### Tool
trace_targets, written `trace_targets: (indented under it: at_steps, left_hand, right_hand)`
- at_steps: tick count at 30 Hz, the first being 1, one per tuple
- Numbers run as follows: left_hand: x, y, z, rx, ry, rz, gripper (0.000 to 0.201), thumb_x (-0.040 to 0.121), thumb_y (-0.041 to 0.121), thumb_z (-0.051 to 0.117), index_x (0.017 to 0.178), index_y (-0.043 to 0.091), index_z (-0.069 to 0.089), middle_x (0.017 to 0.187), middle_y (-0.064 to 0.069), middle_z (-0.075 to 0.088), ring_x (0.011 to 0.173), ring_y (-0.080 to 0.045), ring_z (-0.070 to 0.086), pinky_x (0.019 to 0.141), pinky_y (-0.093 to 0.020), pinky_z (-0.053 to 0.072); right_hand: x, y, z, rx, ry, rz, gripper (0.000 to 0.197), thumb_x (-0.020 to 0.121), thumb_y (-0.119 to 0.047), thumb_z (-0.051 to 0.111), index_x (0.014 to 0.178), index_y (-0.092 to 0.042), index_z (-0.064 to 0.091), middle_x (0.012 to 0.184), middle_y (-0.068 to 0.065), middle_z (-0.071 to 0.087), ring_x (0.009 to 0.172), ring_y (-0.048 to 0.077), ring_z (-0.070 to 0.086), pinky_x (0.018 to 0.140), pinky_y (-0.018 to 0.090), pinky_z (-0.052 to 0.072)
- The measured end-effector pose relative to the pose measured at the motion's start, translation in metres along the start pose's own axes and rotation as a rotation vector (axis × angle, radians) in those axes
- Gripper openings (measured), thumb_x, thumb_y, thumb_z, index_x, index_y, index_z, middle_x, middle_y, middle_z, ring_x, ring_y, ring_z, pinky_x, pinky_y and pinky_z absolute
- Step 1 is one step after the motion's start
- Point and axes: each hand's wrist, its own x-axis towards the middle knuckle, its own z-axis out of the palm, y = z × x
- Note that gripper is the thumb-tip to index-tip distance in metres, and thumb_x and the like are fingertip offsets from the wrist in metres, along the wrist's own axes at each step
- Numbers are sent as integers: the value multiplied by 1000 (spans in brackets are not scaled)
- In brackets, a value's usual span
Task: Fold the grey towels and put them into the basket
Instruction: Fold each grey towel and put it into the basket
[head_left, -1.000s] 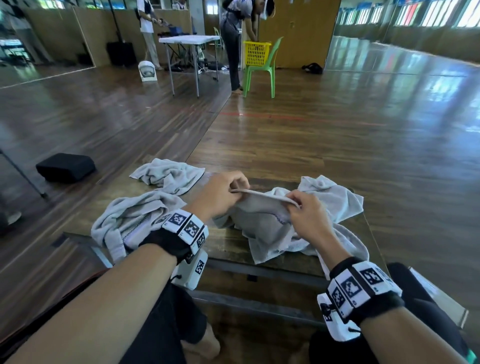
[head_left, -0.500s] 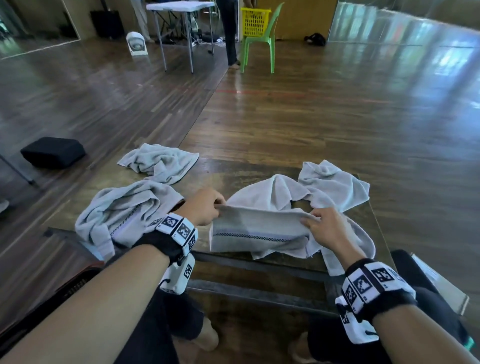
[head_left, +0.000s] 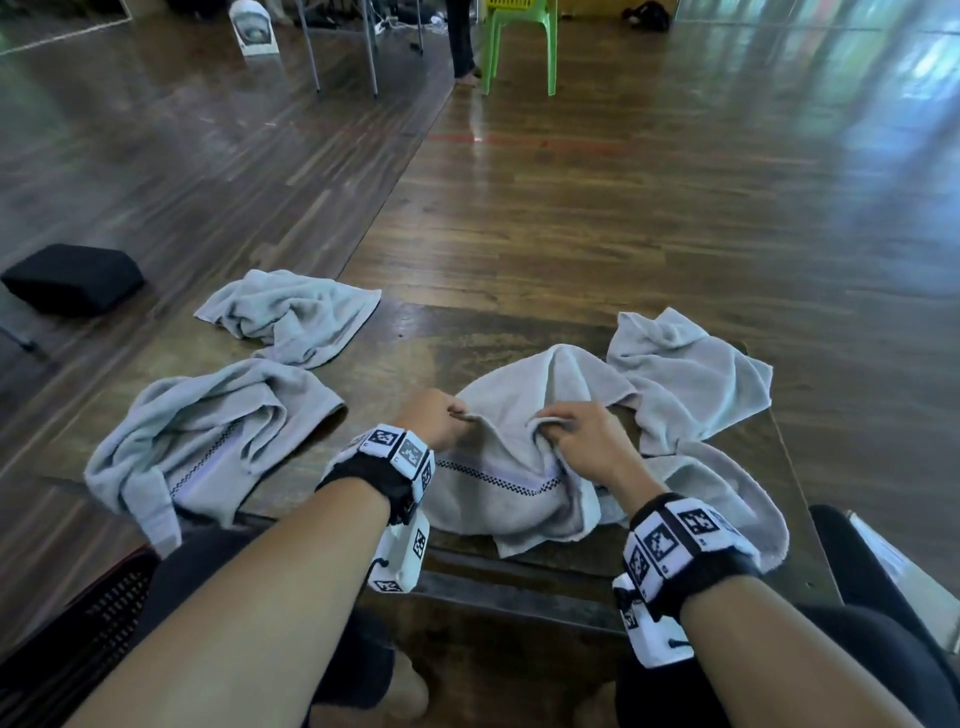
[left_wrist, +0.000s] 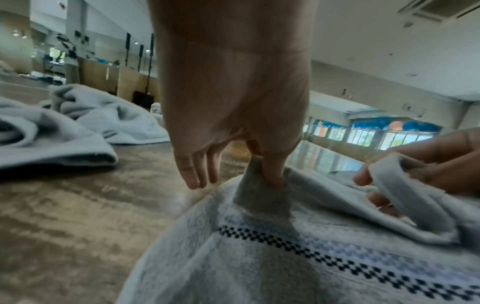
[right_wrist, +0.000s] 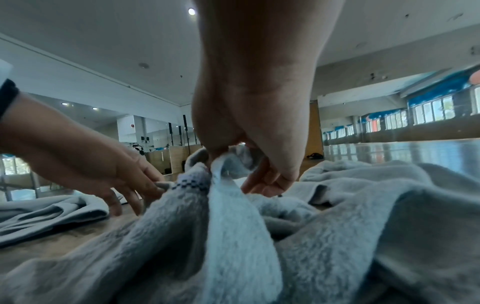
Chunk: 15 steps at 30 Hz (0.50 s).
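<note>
We saw a low wooden table (head_left: 395, 358) with four grey towels on it. At the table's left front edge lay a crumpled towel (head_left: 208, 441), with one end hanging off. Behind it, at the table's far left corner, lay a second crumpled towel (head_left: 291, 317).

In the middle of the table was the towel with the checked stripe (head_left: 498, 483). Half a second before, it was pulled out flat and straight between the two hands. Now the hands had come closer together, and the towel bunched up in a hump between them.

Our left hand (head_left: 434, 423) pinched its top edge with thumb and finger. Our right hand (head_left: 587, 441) gripped a fold of the same towel.

At the table's right side lay one more towel (head_left: 691, 379).
</note>
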Motion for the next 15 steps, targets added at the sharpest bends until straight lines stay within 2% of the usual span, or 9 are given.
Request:
trace_targets:
  at_steps: [2,4,7,9,11,13,15]
  left_hand:
    - [5,-5,4,-36,4,-21,30,89,17,65,60,14,57,57,-5,45,54,-16,39,50,-26,28]
    - [7,-7,3,-40,37,-8,38,90,13,63,54,13,51,52,-3,39,48,-13,32,44,-22,23]
    - [4,0,-7,-56,94,69,47,87,10,63,48,15,37,49,-3,30,46,-13,24,47,-25,19]
    - [1,12,-23,-43,142,143,43,87,12,63,51,13,39,51,-6,32,45,-12,24,46,-21,18]
    - [-2,28,-43,-10,215,240,46,88,15,64,50,12,38,50,-7,36,45,-11,27,45,-20,22]
    - [0,43,-64,-13,292,322,46,88,15,65,50,7,40,53,-15,42,50,-14,32,49,-21,24]
    - [5,56,-85,-47,358,356,40,88,13,64,53,2,47,57,-18,50,54,-15,36,55,-29,28]
  right_hand:
    - [7,-2,13,-16,-48,-11,24,94,-14,58,97,-26,78,98,-8,77,93,15,68,81,34,55]
    - [10,-2,20,-42,-48,31,26,91,-15,58,96,-29,80,95,-7,77,93,18,69,84,41,57]
    - [10,-5,16,-51,28,68,27,90,-20,58,76,-36,75,77,-11,73,84,20,67,84,47,55]
    - [8,-13,2,-15,103,35,28,90,-17,58,75,-34,75,72,-12,71,76,18,66,75,44,55]
    - [7,-27,-20,35,186,-10,30,89,-11,57,76,-30,76,71,-8,71,69,17,65,63,38,53]
    - [8,-41,-46,65,273,-48,32,86,-7,57,76,-30,76,75,-6,72,71,15,65,63,36,52]
    - [15,-53,-71,82,329,-78,30,85,-6,57,85,-26,80,82,-3,74,77,16,66,69,37,54]
